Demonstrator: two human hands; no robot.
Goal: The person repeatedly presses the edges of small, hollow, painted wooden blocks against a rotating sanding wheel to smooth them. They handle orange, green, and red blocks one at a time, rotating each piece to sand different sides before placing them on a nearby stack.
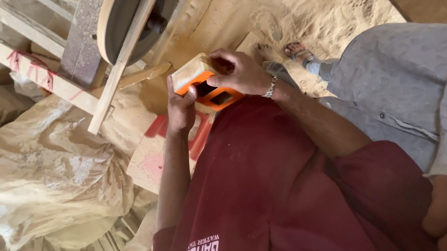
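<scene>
Holding a small wooden block (203, 83) with orange-painted faces and two dark rectangular openings, the person keeps it up in front of the chest, just below the large round wheel (132, 16) of a wooden machine. The left hand (181, 107) is closed around the block's lower near end, fingers wrapped and thumb along the side. The right hand (239, 72) is curled over the top far end, fingertips pressing on the pale unpainted face (a metal bracelet (271, 87) sits at that wrist). Both hands are clenched on the block; neither is free.

By my reading, the step in hand is checking or positioning the block near the wheel, with the piece gripped at both ends and not yet touching the wheel's rim. Bringing it to the wheel would call for a firm two-handed hold and fingertips kept clear of the rim, since the right fingers lie on the face turned towards it.

Around the work there is sawdust (313, 17) heaped on the floor, a crumpled plastic sheet (45, 171) at the left, and a slanted wooden strut (124, 57) crossing the wheel. Another person in grey clothing (402, 84) stands close by at the right, a sandalled foot (298, 51) in the sawdust.
</scene>
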